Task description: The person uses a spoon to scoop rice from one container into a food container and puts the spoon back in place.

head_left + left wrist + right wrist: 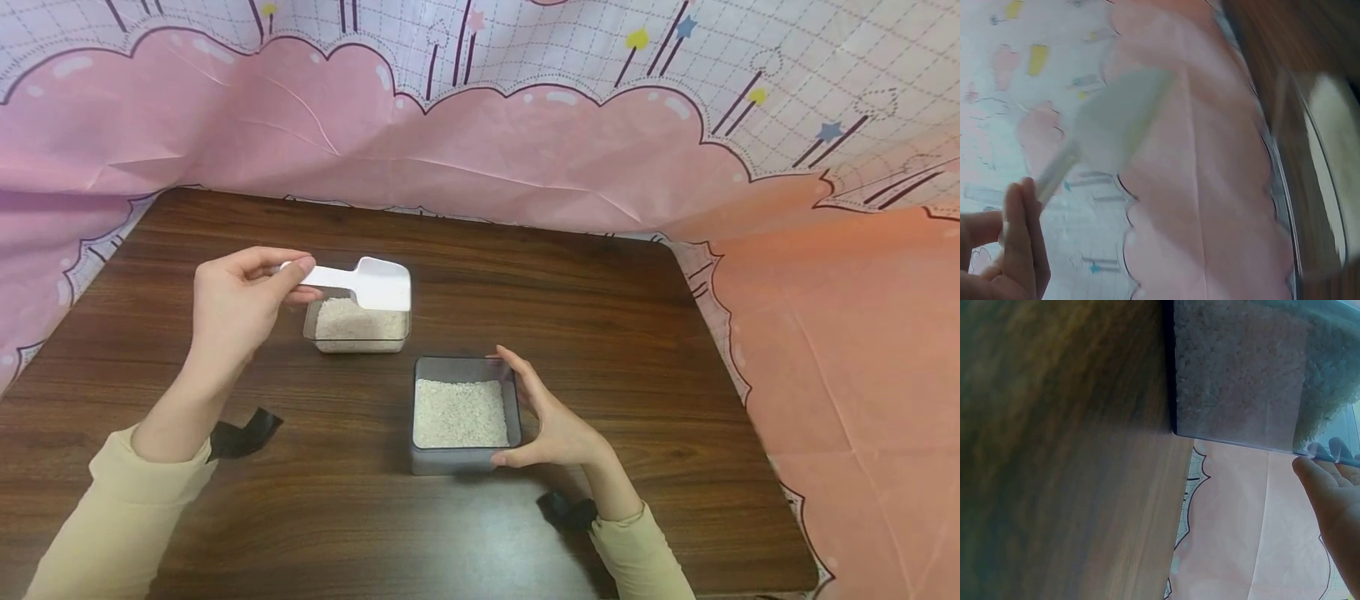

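In the head view my left hand (238,304) pinches a white plastic scoop (384,285) by its handle. The scoop is held above a small clear container (360,342) of white rice, partly hiding it. In the left wrist view the scoop (1119,119) is blurred, and I cannot tell whether it carries rice. My right hand (558,429) holds the right side of a grey see-through square container (453,461), thumb at the front corner and fingers behind. White rice (459,414) lies inside it; the right wrist view shows the rice (1235,375) through the wall.
Both containers stand on a dark wood-grain table (637,350). Black straps (246,435) hang near both wrists. A pink and white patterned cloth (487,158) hangs behind and beside the table.
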The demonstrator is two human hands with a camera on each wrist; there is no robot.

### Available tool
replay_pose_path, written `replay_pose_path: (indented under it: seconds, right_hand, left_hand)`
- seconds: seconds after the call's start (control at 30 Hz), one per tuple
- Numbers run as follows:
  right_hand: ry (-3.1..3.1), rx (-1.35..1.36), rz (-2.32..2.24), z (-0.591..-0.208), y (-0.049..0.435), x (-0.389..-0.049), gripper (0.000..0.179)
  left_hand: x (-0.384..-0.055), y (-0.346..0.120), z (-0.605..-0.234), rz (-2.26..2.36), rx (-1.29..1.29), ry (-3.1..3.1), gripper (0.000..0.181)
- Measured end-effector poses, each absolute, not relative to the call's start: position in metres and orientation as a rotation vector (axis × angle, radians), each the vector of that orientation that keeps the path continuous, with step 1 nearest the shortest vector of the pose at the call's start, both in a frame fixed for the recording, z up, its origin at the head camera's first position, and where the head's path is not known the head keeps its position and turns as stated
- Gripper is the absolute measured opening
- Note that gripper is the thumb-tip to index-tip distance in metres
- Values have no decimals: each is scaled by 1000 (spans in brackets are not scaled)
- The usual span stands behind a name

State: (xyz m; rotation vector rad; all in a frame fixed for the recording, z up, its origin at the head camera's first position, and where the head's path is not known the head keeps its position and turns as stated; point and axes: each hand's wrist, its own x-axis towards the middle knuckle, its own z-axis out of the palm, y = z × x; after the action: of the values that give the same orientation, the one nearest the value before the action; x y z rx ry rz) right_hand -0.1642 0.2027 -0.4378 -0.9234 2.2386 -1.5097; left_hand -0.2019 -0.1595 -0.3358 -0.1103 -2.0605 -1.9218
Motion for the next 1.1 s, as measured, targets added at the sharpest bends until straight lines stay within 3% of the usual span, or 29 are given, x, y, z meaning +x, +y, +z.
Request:
replay_pose_path:
  seconds: [0.2,0.33,0.5,1.1]
  right_hand:
    - [2244,-901,-1498,-438,203,-164,125]
    - [2247,-901,-1501,-438,203,-165,124]
    - [2250,-889,-1506,-438,203,-165,124]
    - [2246,-906,-1512,-437,201,-165,125]
  left_hand:
    - [-188,-150,-327,-2391,-291,-1800,15]
    - [-178,-136,-320,-2217,-367,-2108,8]
    - [-172,-118,-318,-1997,-438,-2421,20]
    - [-165,-91,-343,-1605,-680,-2644,7]
